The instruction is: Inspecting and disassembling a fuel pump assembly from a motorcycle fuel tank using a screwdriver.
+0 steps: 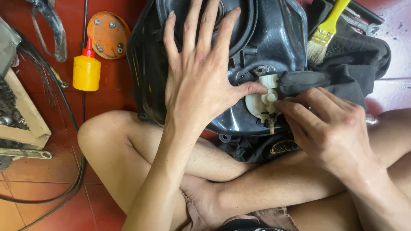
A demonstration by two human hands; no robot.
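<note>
L hand [201, 77] is lying spread flat on the black tank [274, 38], thumb touching the white plastic fitting [261, 102] at its lower edge, gripping nothing. R hand [329, 124] is pinching a dark rag [317, 81] vs. the fitting, apparently wiping it. Judging next: steady pressure, careful w/ the small stem. Tank's resting on the lap, glossy, grimy.

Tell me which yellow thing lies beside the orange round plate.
The yellow squeeze bottle with the red nozzle, standing just below the orange plate. The yellow-handled paintbrush lies far off, on the dark cloth.
</note>
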